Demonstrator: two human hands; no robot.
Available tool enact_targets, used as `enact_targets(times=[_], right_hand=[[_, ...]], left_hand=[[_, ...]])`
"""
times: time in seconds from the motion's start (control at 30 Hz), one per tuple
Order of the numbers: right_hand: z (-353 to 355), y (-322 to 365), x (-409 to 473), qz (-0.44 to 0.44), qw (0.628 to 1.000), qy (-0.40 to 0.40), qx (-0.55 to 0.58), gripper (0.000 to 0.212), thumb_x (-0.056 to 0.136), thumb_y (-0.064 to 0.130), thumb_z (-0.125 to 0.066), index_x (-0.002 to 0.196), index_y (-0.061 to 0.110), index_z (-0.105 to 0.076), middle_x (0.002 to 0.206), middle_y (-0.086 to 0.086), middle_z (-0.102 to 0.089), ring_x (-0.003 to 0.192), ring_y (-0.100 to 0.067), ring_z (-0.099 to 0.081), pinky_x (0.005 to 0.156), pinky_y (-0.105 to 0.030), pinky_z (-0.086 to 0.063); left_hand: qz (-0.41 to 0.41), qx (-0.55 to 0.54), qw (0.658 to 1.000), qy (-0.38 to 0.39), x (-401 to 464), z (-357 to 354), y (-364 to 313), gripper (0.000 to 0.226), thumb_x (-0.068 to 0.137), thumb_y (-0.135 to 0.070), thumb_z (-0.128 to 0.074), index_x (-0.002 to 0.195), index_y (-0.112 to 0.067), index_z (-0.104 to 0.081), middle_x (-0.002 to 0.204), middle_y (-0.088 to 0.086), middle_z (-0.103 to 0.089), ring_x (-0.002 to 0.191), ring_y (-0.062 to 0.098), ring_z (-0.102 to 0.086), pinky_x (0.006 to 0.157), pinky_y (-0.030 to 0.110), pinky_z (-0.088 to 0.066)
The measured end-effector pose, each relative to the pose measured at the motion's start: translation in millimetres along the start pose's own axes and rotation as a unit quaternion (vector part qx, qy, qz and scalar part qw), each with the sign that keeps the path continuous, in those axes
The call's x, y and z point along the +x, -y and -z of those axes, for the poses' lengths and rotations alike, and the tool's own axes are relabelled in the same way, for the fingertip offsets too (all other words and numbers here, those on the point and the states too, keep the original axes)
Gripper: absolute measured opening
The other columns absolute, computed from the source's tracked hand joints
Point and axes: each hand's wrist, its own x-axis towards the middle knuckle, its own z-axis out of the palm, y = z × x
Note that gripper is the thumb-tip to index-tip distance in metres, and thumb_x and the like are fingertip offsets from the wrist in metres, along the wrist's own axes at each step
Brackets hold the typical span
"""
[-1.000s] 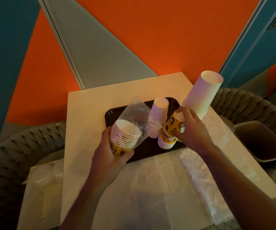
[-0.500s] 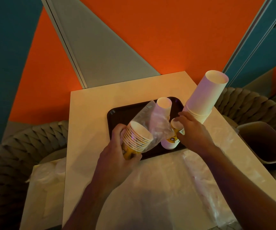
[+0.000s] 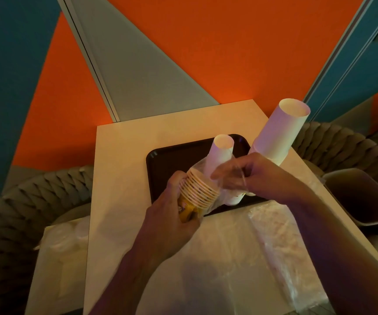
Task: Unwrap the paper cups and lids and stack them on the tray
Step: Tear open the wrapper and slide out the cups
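Observation:
My left hand (image 3: 172, 214) grips a stack of yellow-patterned paper cups (image 3: 200, 189), tilted to the right over the front edge of the dark tray (image 3: 172, 160). A clear plastic wrapper (image 3: 226, 178) still covers the stack's open end. My right hand (image 3: 258, 176) pinches that wrapper just right of the stack. A tall white stack of cups (image 3: 219, 155) stands on the tray behind my hands. A larger white stack (image 3: 281, 133) stands at the tray's right end. Another cup (image 3: 234, 197) on the tray shows below my right hand.
The tray lies on a white table (image 3: 124, 178). Loose clear wrappers (image 3: 281, 253) cover the table's near side. A brown bin (image 3: 365, 196) sits to the right, a paper bag (image 3: 56, 258) to the left. Braided grey seats surround the table.
My right hand left the patterned cups on the tray and took hold of the wrapper. My left hand has moved the wrapped stack right, toward the other hand.

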Motion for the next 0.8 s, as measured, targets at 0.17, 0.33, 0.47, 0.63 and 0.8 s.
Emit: enact_targets(times=[0.17,0.33,0.47,0.63,0.8], right_hand=[[-2.2,0.3,-4.0,0.006,0.997,0.073,0.02,0.04,0.077,0.023,-0.082,0.114,0.009,-0.075,0.127,0.009,-0.07,0.116,-0.012,-0.067,0.098,-0.034,-0.057],[-4.3,-3.0,-6.2,-0.003,0.998,0.068,0.017,0.035,0.075,0.009,-0.087,0.108,0.004,-0.075,0.12,0.008,-0.073,0.112,-0.012,-0.069,0.094,-0.034,-0.058],[-4.0,-3.4,-9.3,-0.012,0.998,0.064,0.005,0.042,0.075,0.01,-0.088,0.113,0.004,-0.073,0.114,0.003,-0.075,0.108,-0.014,-0.071,0.095,-0.041,-0.059],[-1.0,-3.4,-18.0,-0.01,0.997,0.043,0.065,0.047,0.073,0.013,-0.085,0.114,-0.004,-0.069,0.11,0.013,-0.075,0.109,-0.01,-0.07,0.088,-0.028,-0.06],[3.4,-10.2,-21.5,-0.02,0.992,0.011,0.122,0.053,0.069,0.021,-0.083,0.12,0.012,-0.071,0.113,0.003,-0.074,0.111,-0.015,-0.069,0.087,-0.028,-0.059]], left_hand=[[0.0,-0.002,1.0,-0.001,-1.0,-5.4,-3.5,0.092,0.081,-0.034,-0.081,0.131,-0.064,-0.01,0.113,-0.044,-0.041,0.107,-0.017,-0.049,0.076,0.009,-0.051],[0.003,0.011,1.0,0.011,-0.6,-9.5,-9.5,0.096,0.076,-0.03,-0.084,0.133,-0.06,-0.013,0.122,-0.024,-0.046,0.107,0.0,-0.055,0.085,0.025,-0.056],[0.002,0.015,1.0,0.023,-0.5,-8.6,-13.1,0.099,0.071,-0.026,-0.085,0.133,-0.059,-0.016,0.124,-0.021,-0.045,0.109,-0.001,-0.052,0.086,0.032,-0.057],[0.001,0.021,0.999,0.028,-1.1,-6.2,-13.3,0.098,0.074,-0.027,-0.084,0.135,-0.058,-0.014,0.122,-0.024,-0.045,0.109,-0.002,-0.054,0.084,0.027,-0.057],[0.003,0.027,0.999,0.019,-4.9,-5.4,-11.7,0.098,0.076,-0.029,-0.083,0.131,-0.062,-0.01,0.125,-0.024,-0.042,0.109,0.0,-0.054,0.085,0.028,-0.058]])
